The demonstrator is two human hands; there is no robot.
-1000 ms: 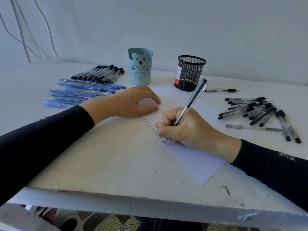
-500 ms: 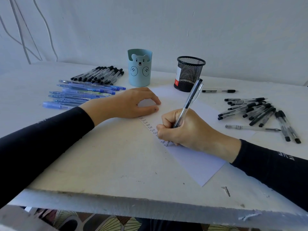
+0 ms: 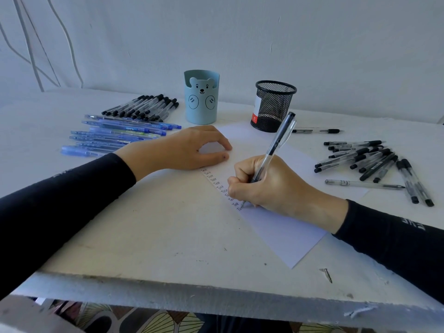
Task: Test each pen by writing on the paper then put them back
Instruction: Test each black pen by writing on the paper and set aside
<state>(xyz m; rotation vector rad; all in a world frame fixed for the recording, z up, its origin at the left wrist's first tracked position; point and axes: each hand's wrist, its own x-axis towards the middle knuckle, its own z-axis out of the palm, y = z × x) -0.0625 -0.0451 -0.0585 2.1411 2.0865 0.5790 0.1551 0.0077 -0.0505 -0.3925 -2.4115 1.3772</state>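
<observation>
The right hand (image 3: 276,186) grips the pen (image 3: 278,140), its tip touching the paper (image 3: 283,231) at the foot of the written column, slightly lower than one second ago. The left hand (image 3: 189,150) stays pressed on the paper's upper part, fingers arched, holding nothing. The pen's upper end leans marginally further left.

The handwritten word "Test" repeats in a column down the left edge of the paper (image 3: 283,236). Print on the blue pens (image 3: 115,138), the mesh holder (image 3: 274,104) label and the sleeve (image 3: 413,224) is unreadable.
</observation>
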